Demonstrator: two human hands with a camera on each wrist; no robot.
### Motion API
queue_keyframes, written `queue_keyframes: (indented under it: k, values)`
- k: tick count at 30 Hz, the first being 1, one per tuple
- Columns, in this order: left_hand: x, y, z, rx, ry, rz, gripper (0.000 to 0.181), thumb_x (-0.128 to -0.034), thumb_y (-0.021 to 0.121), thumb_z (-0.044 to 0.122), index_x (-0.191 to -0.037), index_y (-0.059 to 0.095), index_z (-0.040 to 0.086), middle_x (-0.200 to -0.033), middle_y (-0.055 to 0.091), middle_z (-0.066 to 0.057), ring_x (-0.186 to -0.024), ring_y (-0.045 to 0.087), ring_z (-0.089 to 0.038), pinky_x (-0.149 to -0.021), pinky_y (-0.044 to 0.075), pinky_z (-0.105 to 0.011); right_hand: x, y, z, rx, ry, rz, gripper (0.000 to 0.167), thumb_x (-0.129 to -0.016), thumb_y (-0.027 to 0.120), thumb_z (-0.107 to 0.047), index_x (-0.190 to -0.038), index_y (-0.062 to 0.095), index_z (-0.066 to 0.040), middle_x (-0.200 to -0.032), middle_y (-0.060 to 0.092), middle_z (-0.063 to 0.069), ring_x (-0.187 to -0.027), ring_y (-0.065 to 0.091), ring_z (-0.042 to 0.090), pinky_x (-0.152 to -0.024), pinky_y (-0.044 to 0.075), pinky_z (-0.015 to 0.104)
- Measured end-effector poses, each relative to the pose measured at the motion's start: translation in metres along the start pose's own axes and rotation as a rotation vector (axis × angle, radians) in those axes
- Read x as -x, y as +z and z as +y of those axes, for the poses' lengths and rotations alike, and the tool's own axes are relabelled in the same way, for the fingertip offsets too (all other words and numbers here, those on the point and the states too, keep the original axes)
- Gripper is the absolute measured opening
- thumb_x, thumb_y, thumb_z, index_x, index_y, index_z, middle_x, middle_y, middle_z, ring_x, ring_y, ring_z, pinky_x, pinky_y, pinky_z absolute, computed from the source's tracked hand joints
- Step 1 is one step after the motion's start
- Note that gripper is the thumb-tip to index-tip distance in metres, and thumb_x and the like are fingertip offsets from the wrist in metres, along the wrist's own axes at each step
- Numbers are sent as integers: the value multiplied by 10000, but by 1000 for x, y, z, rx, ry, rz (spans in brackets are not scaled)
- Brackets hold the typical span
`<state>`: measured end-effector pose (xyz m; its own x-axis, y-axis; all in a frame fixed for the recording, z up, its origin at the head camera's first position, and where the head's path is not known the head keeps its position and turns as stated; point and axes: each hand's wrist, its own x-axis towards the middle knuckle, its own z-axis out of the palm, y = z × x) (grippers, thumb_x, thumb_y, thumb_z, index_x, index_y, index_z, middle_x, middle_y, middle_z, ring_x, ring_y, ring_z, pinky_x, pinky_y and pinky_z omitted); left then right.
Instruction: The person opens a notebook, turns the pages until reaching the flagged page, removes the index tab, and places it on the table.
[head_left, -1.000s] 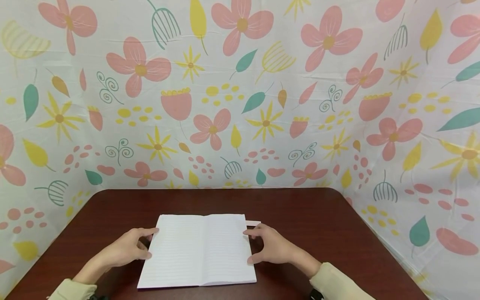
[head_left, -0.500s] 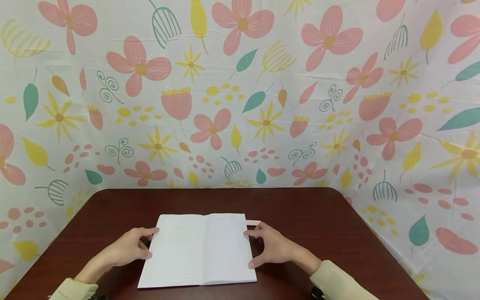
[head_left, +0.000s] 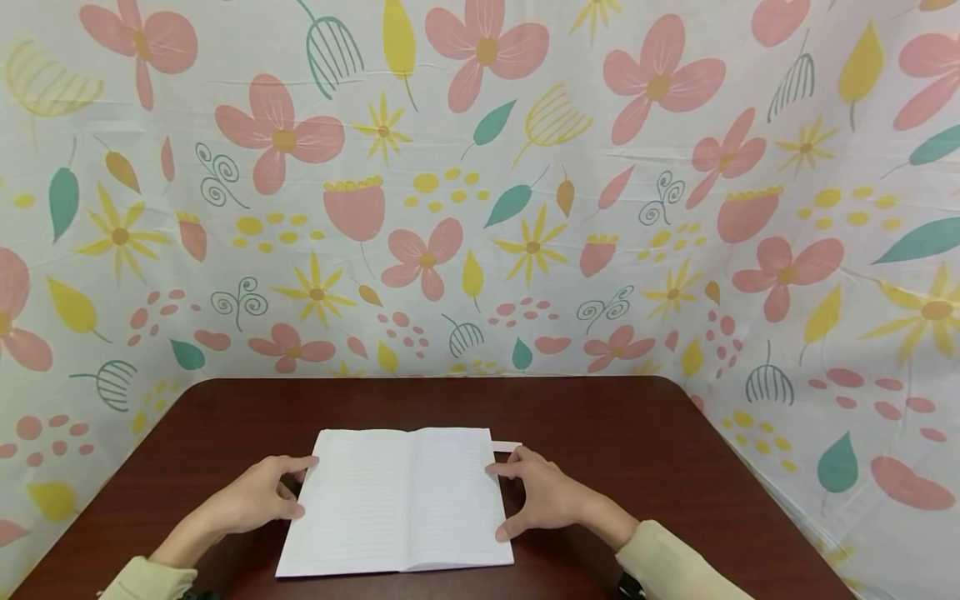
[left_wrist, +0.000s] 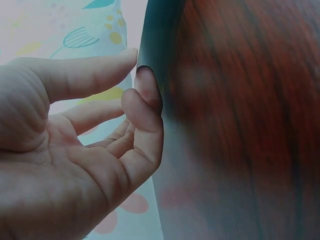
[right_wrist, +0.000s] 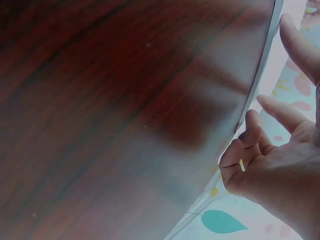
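An open notebook (head_left: 360,508) with ruled white pages lies flat on the dark table, its middle fold running toward me. At its left edge is my left hand (head_left: 251,496): the index fingertip reaches the page border and the thumb touches the edge lower down. My right hand (head_left: 551,493) mirrors this at the right edge, index finger and thumb spread apart on the border. In the left wrist view the lower fingers (left_wrist: 145,137) bend loosely beside the table surface. The right wrist view shows the remaining fingers (right_wrist: 232,160) bent likewise.
A pale strip (head_left: 506,447) sticks out from the notebook's right side, by the right hand. The reddish-brown wooden table (head_left: 600,417) has rounded far corners. Behind it and along the sides hangs a white cloth (head_left: 465,250) printed with flowers and leaves.
Both hands and the notebook stay almost in place. The right thumb has slid slightly down along the page edge since the earliest frame.
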<state>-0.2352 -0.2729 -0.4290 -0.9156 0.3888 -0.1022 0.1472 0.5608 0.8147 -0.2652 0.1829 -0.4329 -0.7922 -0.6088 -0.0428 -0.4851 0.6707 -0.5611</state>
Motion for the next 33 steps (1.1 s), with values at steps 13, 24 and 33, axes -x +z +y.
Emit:
queue_keyframes:
  k: [13, 24, 33]
  values:
    - [0, 1, -2, 10, 5, -3, 742, -850, 795, -82, -1483, 427, -203, -1187, 544, -224, -859, 712, -261, -679, 564, -368, 1, 3, 0, -14, -5, 4, 863, -725, 983, -380, -1459, 640, -82, -1175, 505, 62, -989, 481, 234, -798, 444, 368]
    - [1, 0, 0, 15, 18, -9, 744, -854, 786, -81, -1488, 418, -203, -1200, 541, -244, -865, 707, -269, -687, 566, -367, 1, 3, 0, -7, -8, 14, 862, -719, 985, -380, -1452, 648, -79, -1169, 505, 60, -976, 467, 226, -788, 432, 389]
    - [2, -1, 3, 15, 6, -3, 739, -856, 791, -75, -1489, 430, -194, -1209, 544, -241, -856, 696, -267, -686, 559, -366, 1, 4, 0, -16, -8, 14, 857, -719, 986, -368, -1447, 649, -69, -1158, 510, 67, -970, 472, 232, -784, 434, 367]
